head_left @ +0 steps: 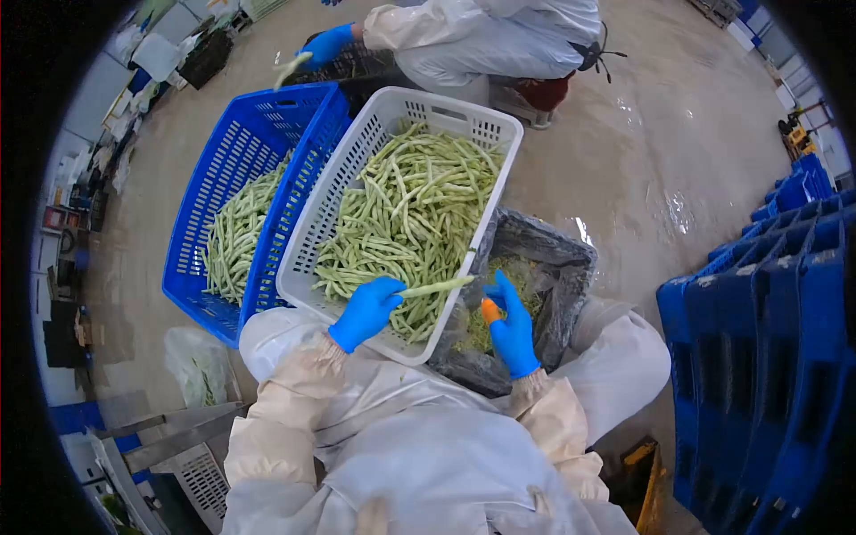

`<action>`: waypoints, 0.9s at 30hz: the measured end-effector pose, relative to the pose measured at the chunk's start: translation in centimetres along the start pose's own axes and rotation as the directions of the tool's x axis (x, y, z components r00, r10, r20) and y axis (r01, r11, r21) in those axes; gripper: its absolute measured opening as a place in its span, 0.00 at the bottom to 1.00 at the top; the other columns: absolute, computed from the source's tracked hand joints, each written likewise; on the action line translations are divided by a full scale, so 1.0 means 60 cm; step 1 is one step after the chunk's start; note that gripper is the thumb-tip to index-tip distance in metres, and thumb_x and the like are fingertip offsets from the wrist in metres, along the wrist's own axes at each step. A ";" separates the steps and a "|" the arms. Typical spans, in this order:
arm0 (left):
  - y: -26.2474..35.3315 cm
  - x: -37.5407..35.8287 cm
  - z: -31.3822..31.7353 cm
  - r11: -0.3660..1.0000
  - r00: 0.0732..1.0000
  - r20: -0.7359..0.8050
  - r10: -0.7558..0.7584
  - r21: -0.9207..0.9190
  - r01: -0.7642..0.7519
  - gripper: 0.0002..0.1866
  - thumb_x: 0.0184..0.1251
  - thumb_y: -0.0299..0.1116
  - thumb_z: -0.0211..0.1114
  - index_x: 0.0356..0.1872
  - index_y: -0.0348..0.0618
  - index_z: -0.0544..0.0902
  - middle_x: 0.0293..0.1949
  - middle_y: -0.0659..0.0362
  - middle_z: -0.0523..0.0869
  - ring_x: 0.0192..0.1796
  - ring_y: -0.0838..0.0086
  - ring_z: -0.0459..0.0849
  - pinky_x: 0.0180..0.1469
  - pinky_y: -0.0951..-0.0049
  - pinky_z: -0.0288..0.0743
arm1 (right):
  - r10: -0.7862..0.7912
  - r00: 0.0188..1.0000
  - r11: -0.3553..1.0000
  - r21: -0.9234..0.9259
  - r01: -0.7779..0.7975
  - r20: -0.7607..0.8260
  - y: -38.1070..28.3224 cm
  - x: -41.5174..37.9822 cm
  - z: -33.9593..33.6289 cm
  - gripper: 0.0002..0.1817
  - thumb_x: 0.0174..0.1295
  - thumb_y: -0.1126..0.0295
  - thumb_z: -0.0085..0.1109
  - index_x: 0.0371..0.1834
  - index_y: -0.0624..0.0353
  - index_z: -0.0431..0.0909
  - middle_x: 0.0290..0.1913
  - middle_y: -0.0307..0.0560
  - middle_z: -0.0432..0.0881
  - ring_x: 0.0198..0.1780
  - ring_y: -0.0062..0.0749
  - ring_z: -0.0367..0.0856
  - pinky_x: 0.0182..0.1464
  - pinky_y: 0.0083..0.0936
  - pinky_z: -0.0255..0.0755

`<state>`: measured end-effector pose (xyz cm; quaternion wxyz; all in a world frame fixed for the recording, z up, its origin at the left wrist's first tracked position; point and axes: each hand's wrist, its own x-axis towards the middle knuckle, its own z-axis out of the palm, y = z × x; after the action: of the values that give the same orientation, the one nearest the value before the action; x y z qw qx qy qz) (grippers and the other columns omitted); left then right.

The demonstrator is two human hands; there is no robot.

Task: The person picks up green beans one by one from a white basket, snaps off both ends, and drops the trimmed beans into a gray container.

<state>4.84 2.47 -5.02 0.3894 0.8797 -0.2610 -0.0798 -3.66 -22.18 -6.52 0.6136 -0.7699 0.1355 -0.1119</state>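
My left hand [364,312], in a blue glove, is closed on one end of a long pale green bean [437,287]. The bean points right, above the edge of a white crate [294,259] heaped with green beans [410,209]. Close to the bean's free tip is my right hand [511,332], also blue-gloved, its thumb and fingers apart. An orange cover [489,310] sits on its thumb. Below this hand stands a bin lined with dark plastic [566,254], with small green scraps [481,330] inside.
Left of the white crate is a blue crate [201,214] with more beans. Across from me sits a co-worker in white [481,45], whose blue-gloved hand [328,46] holds a bean. Blue pallets [758,357] stand at right. A plastic bag [196,366] lies on the floor.
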 end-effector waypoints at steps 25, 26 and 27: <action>0.059 -0.055 0.027 0.965 0.970 -0.065 0.234 0.139 -0.224 0.13 0.54 0.28 0.62 0.43 0.44 0.79 0.33 0.56 0.79 0.36 0.63 0.77 0.39 0.69 0.71 | -0.025 0.947 0.881 0.454 -0.130 0.319 -0.035 -0.045 -0.030 0.08 0.61 0.72 0.50 0.37 0.66 0.76 0.27 0.44 0.79 0.31 0.25 0.77 0.37 0.22 0.70; 0.052 -0.056 0.045 0.985 0.983 -0.096 0.156 -0.055 -0.162 0.12 0.57 0.29 0.61 0.42 0.43 0.80 0.32 0.58 0.79 0.36 0.66 0.77 0.39 0.71 0.71 | -0.037 0.956 0.845 0.520 -0.125 0.290 -0.036 -0.045 -0.031 0.09 0.61 0.72 0.50 0.37 0.67 0.76 0.27 0.43 0.78 0.31 0.25 0.76 0.37 0.22 0.70; 0.058 -0.057 0.057 0.985 0.983 -0.099 0.157 -0.057 -0.163 0.12 0.57 0.29 0.61 0.42 0.43 0.80 0.32 0.58 0.79 0.36 0.66 0.77 0.39 0.71 0.71 | -0.038 0.956 0.846 0.518 -0.124 0.291 -0.037 -0.045 -0.030 0.09 0.61 0.72 0.50 0.37 0.67 0.76 0.27 0.43 0.78 0.31 0.25 0.76 0.37 0.22 0.70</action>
<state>-0.60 0.09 -5.01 0.4346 0.8457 -0.3094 -0.0150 -6.68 -22.44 -3.96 0.8178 -0.5747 0.0251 -0.0170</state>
